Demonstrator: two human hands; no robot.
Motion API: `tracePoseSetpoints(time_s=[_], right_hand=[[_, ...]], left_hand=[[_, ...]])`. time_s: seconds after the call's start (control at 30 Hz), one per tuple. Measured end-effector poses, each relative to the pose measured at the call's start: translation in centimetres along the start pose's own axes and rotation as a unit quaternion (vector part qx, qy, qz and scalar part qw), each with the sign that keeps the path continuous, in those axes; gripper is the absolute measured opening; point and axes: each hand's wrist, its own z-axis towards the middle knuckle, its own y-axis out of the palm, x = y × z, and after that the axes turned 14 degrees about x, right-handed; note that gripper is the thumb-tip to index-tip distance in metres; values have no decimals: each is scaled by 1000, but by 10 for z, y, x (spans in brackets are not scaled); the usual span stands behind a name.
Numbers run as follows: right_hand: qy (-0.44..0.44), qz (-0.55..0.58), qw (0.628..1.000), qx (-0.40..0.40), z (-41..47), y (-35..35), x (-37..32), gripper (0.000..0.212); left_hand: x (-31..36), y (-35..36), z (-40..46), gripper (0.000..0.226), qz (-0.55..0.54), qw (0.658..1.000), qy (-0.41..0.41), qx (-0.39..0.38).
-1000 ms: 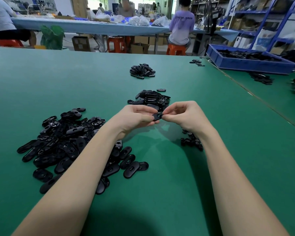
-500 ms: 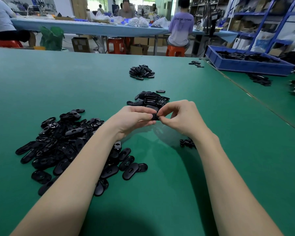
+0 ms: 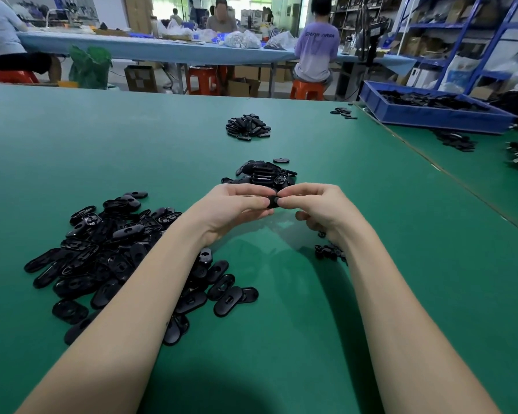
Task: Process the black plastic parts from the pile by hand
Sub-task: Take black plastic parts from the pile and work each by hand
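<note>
A big pile of flat black oval plastic parts point(image 3: 108, 249) lies on the green table point(image 3: 281, 309) at the left, partly under my left forearm. My left hand point(image 3: 237, 209) and my right hand point(image 3: 317, 209) meet above the table's middle and together pinch one small black part point(image 3: 272, 202), mostly hidden by the fingertips. Just beyond my hands sits a smaller heap of black parts point(image 3: 263, 173). A little cluster of small black bits point(image 3: 329, 252) lies by my right wrist.
Another heap of parts point(image 3: 248, 127) lies farther back, with loose ones point(image 3: 343, 112) near the table's seam. A blue tray point(image 3: 431, 115) of black parts stands on the adjoining table at right. People sit at a long blue table point(image 3: 162, 50) behind.
Both hands stay together on the same part; my right fingers have shifted on it and now cover more of it. The view has dipped slightly.
</note>
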Motion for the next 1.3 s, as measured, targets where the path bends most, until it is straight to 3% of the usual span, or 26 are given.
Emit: tracePoseSetpoints(time_s=[0.47, 0.77, 0.9, 1.3], right_hand=[[-19, -15, 999, 23, -3, 7, -1, 5], [-85, -75, 992, 53, -2, 10, -2, 10], [-118, -88, 987, 68, -4, 13, -6, 13], [-18, -30, 998, 45, -9, 3, -12, 9]], left_hand=[[-1, 0, 1, 19, -8, 1000, 7, 10], [-1, 3, 2, 18, 19, 998, 46, 38], [1, 0, 4, 17, -3, 999, 20, 37], [4, 2, 1, 15, -55, 998, -22, 12]])
